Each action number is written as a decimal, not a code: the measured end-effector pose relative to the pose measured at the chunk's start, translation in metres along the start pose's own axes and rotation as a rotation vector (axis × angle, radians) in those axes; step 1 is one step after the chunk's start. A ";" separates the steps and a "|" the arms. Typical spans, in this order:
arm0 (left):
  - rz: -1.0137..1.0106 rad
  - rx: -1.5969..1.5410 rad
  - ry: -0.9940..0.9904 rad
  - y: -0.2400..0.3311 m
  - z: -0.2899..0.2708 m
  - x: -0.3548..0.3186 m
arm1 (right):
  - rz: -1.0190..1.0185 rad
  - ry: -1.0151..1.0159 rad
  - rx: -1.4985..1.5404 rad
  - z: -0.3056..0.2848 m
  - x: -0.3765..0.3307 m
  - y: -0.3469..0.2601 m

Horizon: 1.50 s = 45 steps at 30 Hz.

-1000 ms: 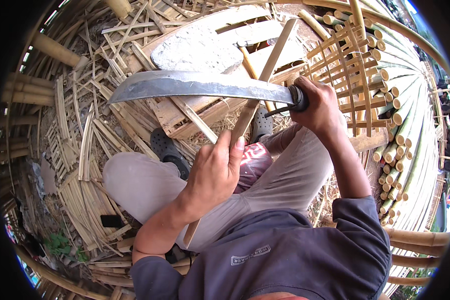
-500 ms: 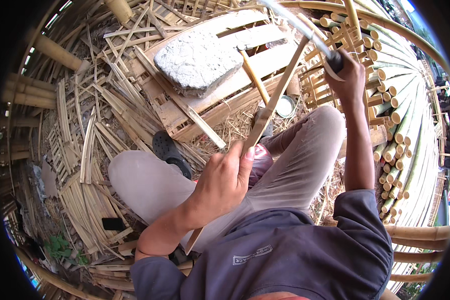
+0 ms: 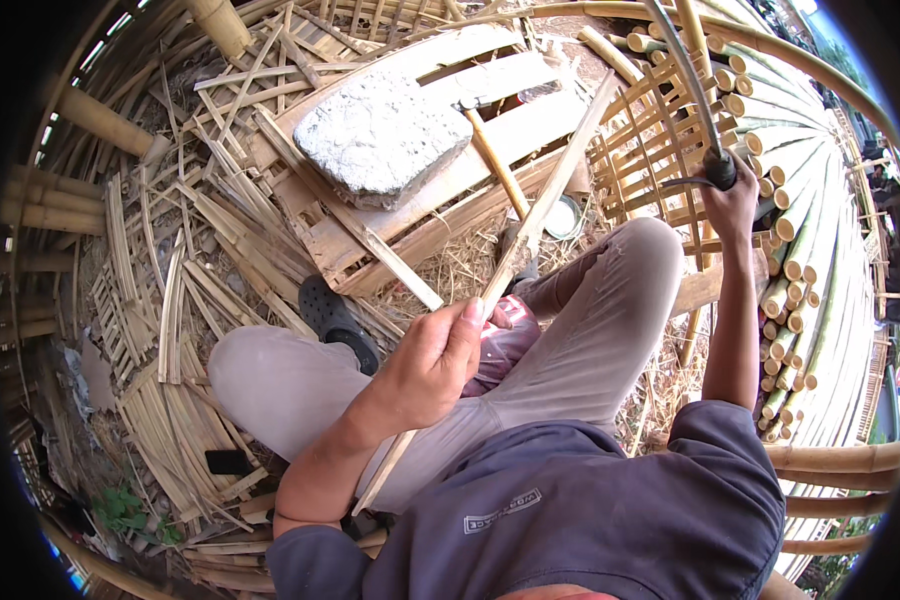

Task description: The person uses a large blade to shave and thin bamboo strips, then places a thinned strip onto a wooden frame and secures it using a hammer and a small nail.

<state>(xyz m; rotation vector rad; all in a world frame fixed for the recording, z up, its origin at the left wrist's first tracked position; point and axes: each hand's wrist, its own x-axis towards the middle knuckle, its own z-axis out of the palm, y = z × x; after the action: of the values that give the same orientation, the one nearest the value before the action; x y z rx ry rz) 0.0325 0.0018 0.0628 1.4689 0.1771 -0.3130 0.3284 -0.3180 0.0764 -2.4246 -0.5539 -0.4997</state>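
Plainly, our left hand (image 3: 425,360) is clamped around a long bamboo strip (image 3: 562,178), thumb uppermost. The strip slants across the lap, with its far end pointing toward the low slatted table (image 3: 530,118) and its near end reaching down over our trousers (image 3: 290,395). Our right hand (image 3: 734,200) is closed on the dark handle of a long curved blade (image 3: 695,80), well apart from the strip, near the stacked bamboo poles (image 3: 805,260). On the table sits a rough pale stone (image 3: 385,140).

We judge the strip light and fairly stiff, with some spring along its length; its edges may be sharp or splintery, so we'd take it near the middle, by the broad faces. The blade is probably heavier and pulls toward its tip; we'd hold it by the handle alone, firmly, since a sweaty palm could slip.
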 end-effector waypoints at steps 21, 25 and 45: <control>0.113 0.295 0.112 -0.004 0.007 -0.004 | -0.392 -0.314 -0.194 0.033 -0.037 -0.119; 0.231 0.323 0.067 -0.009 0.014 -0.022 | -0.043 -0.139 -0.584 0.018 0.015 -0.069; -0.077 -0.224 0.219 -0.019 0.008 0.008 | -0.123 -0.269 0.191 0.048 -0.070 -0.100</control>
<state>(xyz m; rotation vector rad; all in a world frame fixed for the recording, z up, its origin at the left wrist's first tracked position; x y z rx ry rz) 0.0335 -0.0084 0.0427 1.2740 0.4325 -0.1869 0.2307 -0.2340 0.0542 -2.2960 -0.8299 -0.1597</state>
